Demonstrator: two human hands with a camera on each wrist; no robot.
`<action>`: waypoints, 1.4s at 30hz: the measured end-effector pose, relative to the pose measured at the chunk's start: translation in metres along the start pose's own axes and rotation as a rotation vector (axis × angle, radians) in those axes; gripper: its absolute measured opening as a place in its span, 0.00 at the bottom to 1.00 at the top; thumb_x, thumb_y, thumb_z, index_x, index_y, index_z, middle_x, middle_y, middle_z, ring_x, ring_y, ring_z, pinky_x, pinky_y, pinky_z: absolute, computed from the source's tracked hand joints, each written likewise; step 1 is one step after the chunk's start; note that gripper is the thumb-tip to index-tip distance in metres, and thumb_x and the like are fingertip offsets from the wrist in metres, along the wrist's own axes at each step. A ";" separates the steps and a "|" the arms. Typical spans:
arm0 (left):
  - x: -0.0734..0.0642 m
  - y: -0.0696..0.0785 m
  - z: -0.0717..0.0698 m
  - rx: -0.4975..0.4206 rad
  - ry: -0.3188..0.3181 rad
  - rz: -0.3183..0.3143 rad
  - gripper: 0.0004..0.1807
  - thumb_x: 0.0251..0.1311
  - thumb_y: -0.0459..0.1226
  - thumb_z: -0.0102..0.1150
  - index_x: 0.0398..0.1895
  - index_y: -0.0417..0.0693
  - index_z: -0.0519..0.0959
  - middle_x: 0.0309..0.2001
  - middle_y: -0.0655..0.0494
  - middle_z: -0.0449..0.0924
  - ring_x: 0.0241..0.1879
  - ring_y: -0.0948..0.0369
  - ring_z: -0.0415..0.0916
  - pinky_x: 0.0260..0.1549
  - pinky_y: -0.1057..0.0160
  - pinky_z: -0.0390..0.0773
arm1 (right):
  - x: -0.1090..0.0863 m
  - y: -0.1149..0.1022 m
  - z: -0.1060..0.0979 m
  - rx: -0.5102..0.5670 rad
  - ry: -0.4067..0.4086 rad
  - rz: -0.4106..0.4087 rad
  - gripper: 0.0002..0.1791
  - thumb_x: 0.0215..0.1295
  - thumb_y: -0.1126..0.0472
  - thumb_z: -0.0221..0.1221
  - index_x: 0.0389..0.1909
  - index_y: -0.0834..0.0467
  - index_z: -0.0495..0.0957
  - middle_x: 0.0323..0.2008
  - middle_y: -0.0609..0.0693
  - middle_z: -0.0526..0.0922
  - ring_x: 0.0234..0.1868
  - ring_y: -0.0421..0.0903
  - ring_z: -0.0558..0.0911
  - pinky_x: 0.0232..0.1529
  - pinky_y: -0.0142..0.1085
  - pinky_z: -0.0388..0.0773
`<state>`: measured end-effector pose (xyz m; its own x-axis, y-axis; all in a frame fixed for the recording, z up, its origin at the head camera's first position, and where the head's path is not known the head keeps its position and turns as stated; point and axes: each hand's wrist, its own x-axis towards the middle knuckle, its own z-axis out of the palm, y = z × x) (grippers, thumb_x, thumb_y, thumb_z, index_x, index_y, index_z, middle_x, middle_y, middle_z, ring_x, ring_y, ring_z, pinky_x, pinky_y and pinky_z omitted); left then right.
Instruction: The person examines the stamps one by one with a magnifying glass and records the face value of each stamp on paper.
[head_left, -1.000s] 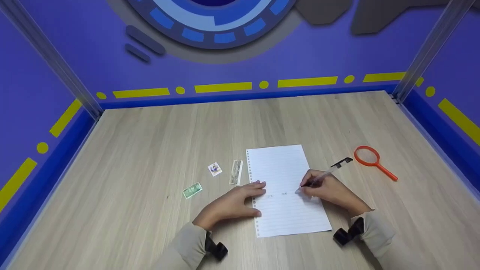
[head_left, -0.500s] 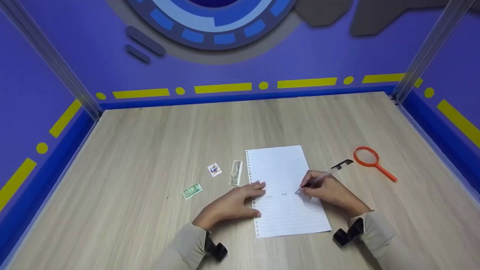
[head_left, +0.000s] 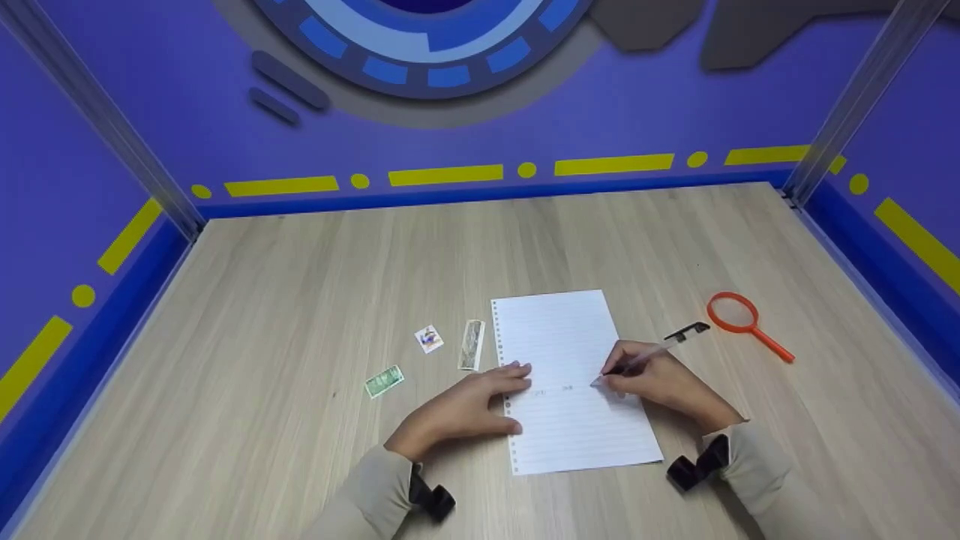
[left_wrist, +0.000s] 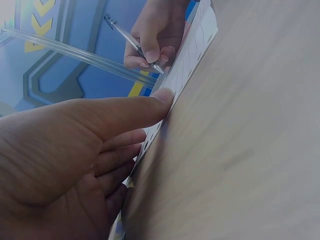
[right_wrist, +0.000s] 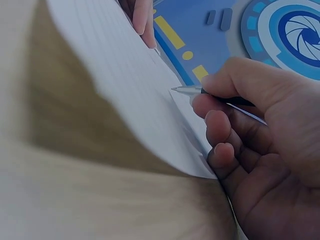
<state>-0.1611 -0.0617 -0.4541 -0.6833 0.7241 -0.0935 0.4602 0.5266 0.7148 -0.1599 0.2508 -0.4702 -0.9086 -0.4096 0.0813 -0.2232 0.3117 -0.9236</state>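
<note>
A lined sheet of paper with punched holes down its left edge lies on the table. Small handwriting shows in two spots on one of its middle lines. My left hand rests on the sheet's left edge, thumb and fingers spread. In my right hand I grip a clear pen with a black cap end, its tip at the paper just right of the writing. Seen from the right wrist, the pen's silvery tip points out between thumb and index finger, over the sheet.
Left of the paper lie a long grey-brown stamp, a small white stamp with a coloured picture and a green stamp. An orange magnifying glass lies to the right. Blue-purple panels wall the table in.
The pen's upper end has tilted slightly to the right and down. Both hands and the paper stay in place.
</note>
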 end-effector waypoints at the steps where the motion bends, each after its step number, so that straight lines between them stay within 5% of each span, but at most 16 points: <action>1: 0.000 0.000 0.000 0.001 0.000 0.001 0.35 0.53 0.38 0.68 0.66 0.41 0.69 0.72 0.56 0.61 0.74 0.57 0.53 0.73 0.58 0.53 | 0.000 0.000 0.000 -0.002 -0.001 -0.001 0.05 0.56 0.70 0.64 0.32 0.63 0.78 0.23 0.44 0.78 0.23 0.34 0.76 0.25 0.25 0.72; 42: 0.000 0.000 -0.001 -0.006 -0.009 0.001 0.35 0.54 0.39 0.67 0.67 0.42 0.69 0.72 0.57 0.61 0.74 0.57 0.52 0.73 0.58 0.53 | -0.001 -0.001 -0.002 -0.035 0.000 0.041 0.05 0.56 0.68 0.64 0.33 0.62 0.78 0.25 0.46 0.78 0.25 0.35 0.76 0.27 0.26 0.74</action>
<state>-0.1615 -0.0625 -0.4539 -0.6776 0.7287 -0.0991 0.4575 0.5232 0.7190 -0.1591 0.2525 -0.4688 -0.9174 -0.3956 0.0433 -0.1974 0.3578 -0.9127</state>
